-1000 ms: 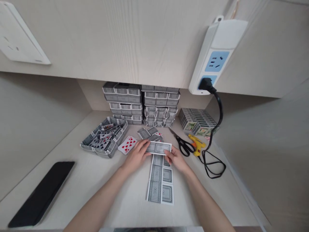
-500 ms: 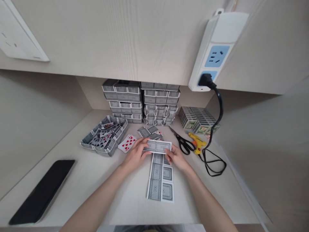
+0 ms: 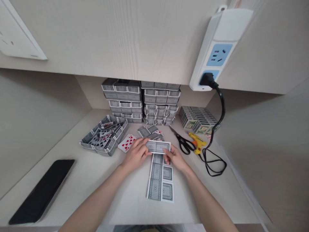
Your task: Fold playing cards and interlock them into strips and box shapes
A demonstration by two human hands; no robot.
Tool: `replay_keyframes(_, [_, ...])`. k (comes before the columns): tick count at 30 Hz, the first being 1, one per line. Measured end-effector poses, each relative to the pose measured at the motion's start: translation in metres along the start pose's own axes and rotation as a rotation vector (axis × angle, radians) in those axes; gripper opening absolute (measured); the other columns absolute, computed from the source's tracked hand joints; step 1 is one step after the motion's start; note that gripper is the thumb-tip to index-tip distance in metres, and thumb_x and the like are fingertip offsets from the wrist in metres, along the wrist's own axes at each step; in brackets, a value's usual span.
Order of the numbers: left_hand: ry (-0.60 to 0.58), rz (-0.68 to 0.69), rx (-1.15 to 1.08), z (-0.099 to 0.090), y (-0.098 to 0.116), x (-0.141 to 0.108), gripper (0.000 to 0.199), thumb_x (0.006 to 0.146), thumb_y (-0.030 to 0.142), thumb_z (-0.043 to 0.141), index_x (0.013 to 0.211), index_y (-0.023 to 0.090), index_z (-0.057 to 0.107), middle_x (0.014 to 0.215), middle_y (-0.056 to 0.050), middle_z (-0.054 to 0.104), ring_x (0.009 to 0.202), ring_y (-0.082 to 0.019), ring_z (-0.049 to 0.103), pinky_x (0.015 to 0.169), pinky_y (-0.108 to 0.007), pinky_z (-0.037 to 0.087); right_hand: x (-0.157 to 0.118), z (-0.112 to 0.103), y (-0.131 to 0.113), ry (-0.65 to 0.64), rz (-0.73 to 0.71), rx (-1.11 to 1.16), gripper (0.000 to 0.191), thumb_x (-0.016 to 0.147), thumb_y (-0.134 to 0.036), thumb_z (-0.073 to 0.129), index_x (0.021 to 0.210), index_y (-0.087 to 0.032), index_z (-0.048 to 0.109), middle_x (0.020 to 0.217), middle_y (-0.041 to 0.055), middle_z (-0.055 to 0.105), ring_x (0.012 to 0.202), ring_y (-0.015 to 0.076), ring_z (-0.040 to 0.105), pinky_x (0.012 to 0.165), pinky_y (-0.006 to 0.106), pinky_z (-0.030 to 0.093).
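A strip of playing cards (image 3: 158, 146), grey patterned backs up, is held crosswise between both hands. My left hand (image 3: 136, 154) pinches its left end, fingers closed. My right hand (image 3: 175, 157) grips the right end, thumb on top. Beneath and nearer to me lies a flat panel of joined cards (image 3: 155, 180), backs up, with smaller framed pieces along its right side; its far end is hidden under the strip. Just beyond the hands, loose cards (image 3: 145, 131) lie in a pile, mostly face down. Beside my left hand rests a red heart card (image 3: 126, 143), face up.
A card-made tray (image 3: 83, 144) holding loose cards stands left, before stacked card boxes (image 3: 123, 96). At right are black scissors (image 3: 185, 145), a yellow glue gun (image 3: 199, 141) with its cord, and card packs (image 3: 200, 119). A black phone-like slab (image 3: 43, 191) lies front left; a power strip (image 3: 217, 42) hangs above.
The held strip has shifted very slightly left, and my left fingers have curled in closer at its end. The view has moved a little; other things stay put.
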State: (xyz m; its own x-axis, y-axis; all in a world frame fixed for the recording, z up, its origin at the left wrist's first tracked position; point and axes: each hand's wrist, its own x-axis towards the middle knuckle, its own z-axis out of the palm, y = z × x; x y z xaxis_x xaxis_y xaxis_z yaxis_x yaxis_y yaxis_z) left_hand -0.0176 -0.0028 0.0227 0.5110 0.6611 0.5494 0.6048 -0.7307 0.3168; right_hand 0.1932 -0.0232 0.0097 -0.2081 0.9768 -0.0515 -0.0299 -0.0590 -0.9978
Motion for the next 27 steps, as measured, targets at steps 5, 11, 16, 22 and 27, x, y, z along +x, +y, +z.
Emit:
replay_keyframes(5, [-0.002,-0.001,-0.002,0.002,0.002,0.000,0.016,0.080,0.025,0.053,0.066,0.019,0.047,0.124,-0.005,0.053,0.116,-0.022,0.040,0.092,-0.042,0.041,-0.001,0.001,-0.001,-0.014,0.004,-0.001,0.032,0.076,-0.050,0.052,0.079,-0.020,0.041,0.043,-0.0094,0.049,0.031,0.0074,0.041,0.035,0.020,0.030])
replay_keyframes(11, [-0.008,0.019,0.008,0.006,0.002,0.000,0.017,0.080,0.027,0.053,0.066,0.019,0.048,0.123,-0.005,0.053,0.115,-0.022,0.041,0.093,-0.042,0.040,-0.001,0.001,0.001,-0.033,0.014,0.009,0.033,0.075,-0.050,0.053,0.082,-0.020,0.041,0.044,-0.0095,0.050,0.031,0.0074,0.042,0.035,0.020,0.032])
replay_keyframes(16, [-0.011,0.019,-0.008,0.009,0.004,0.001,0.017,0.080,0.027,0.053,0.066,0.019,0.048,0.123,-0.005,0.053,0.114,-0.022,0.042,0.092,-0.042,0.041,-0.001,0.002,0.002,-0.050,0.009,-0.002,0.032,0.076,-0.049,0.052,0.081,-0.020,0.041,0.045,-0.0090,0.051,0.032,0.0074,0.043,0.035,0.019,0.032])
replay_keyframes(22, [-0.015,0.016,-0.026,0.010,0.009,0.001,0.017,0.080,0.027,0.053,0.066,0.019,0.049,0.123,-0.005,0.053,0.112,-0.023,0.044,0.091,-0.043,0.041,-0.001,0.005,0.000,-0.072,0.034,0.012,0.033,0.075,-0.050,0.053,0.084,-0.020,0.040,0.045,-0.0097,0.051,0.031,0.0074,0.043,0.035,0.019,0.031])
replay_keyframes(27, [-0.021,-0.005,-0.022,0.011,0.011,0.001,0.017,0.080,0.027,0.052,0.066,0.019,0.048,0.123,-0.005,0.053,0.113,-0.023,0.043,0.092,-0.042,0.040,-0.001,0.006,-0.001,-0.070,0.023,0.018,0.032,0.076,-0.049,0.053,0.083,-0.020,0.041,0.045,-0.0095,0.052,0.032,0.0074,0.044,0.035,0.018,0.030])
